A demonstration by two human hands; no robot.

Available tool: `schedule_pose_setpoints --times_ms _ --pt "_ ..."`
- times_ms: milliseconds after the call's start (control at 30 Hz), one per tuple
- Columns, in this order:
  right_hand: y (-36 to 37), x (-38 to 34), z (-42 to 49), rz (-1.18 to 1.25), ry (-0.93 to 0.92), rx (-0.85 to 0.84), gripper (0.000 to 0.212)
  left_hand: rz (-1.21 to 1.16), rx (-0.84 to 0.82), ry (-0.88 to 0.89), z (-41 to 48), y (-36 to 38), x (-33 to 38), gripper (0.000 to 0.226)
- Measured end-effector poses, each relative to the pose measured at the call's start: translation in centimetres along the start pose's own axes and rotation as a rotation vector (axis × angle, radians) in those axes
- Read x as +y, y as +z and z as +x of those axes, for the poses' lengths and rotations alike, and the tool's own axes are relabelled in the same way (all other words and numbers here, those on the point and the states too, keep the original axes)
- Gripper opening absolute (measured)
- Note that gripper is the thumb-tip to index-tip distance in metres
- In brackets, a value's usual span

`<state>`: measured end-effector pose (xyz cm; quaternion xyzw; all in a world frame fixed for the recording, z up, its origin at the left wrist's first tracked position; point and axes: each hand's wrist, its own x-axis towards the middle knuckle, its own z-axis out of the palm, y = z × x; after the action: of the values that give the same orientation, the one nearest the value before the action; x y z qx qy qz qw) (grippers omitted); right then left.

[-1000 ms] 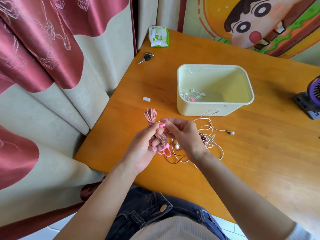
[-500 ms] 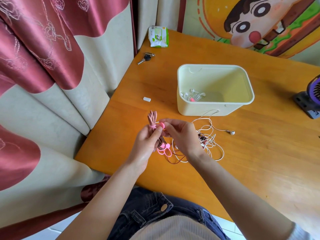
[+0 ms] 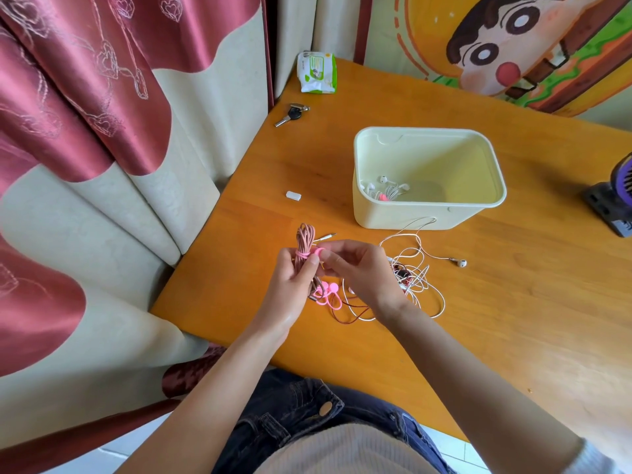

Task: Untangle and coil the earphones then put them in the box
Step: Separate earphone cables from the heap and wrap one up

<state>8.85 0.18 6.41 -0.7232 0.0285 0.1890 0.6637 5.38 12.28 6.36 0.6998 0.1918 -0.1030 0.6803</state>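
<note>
I see dusty-pink earphones [image 3: 305, 239] wound into a tight upright bundle. A pink tie [image 3: 302, 254] is cinched round the middle, and the jack tip pokes out to the R. Vs 1 s ago: loops look narrower, band shows clearer, hands barely shifted. L hand [image 3: 292, 290] wraps fingers round the lower bundle, thumb up by the band. R hand [image 3: 362, 275] pinches the tie's knob betw thumb + forefinger, right against the bundle. White tangle [image 3: 422, 280] lies further R on the table [image 3: 513, 319]. The box [image 3: 383, 215] is behind it.
</note>
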Motion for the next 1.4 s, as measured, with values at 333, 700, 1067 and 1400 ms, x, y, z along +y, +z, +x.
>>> schedule_pose_setpoints --times_ms 333,700,1067,1400 --pt "-0.5 -0.3 -0.2 0.041 0.019 -0.14 0.025 0.052 -0.13 0.037 0.3 -1.2 0.3 0.013" --pt "-1.0 0.0 0.0 0.179 0.184 -0.135 0.016 0.11 -0.237 0.002 0.0 -1.7 0.6 0.023" --pt "-0.4 -0.3 -0.7 0.109 0.022 -0.087 0.014 -0.071 -0.271 -0.135 -0.1 -1.9 1.2 0.017" --pt "-0.8 0.5 0.0 0.375 0.462 -0.223 0.013 0.078 -0.307 -0.158 -0.2 -2.3 0.5 0.016"
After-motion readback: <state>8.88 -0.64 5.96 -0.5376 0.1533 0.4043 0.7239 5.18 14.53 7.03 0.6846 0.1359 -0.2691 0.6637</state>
